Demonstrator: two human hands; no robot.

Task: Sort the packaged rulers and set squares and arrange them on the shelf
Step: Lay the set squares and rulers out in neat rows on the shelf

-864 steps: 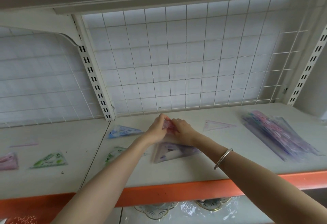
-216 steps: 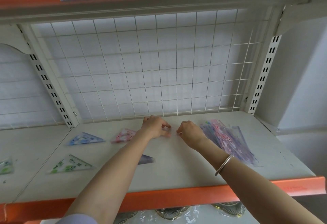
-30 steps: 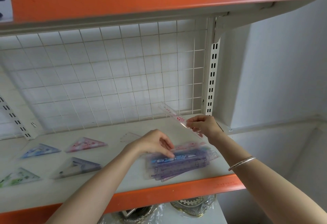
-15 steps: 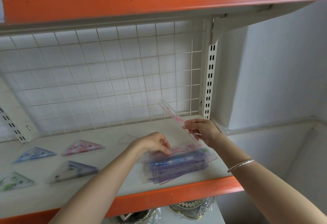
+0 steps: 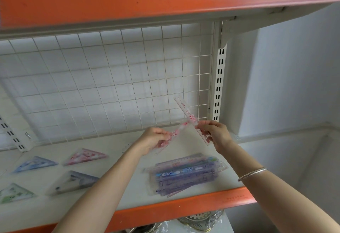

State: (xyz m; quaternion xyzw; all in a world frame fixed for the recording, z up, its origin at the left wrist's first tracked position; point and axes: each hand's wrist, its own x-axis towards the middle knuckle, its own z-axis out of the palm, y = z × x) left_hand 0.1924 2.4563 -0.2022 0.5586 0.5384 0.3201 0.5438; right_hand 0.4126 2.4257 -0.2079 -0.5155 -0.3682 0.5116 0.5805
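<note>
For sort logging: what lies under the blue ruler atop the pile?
Under the blue ruler, purple-tinted packaged rulers fan out on the shelf; their count and anything lower is covered.

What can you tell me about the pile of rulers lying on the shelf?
The pile of rulers lies flat on the white shelf, near its orange front edge. The rulers are long clear plastic strips in see-through packets, mostly purple and blue, some pink, fanned unevenly. Nothing but the shelf touches it.
</note>
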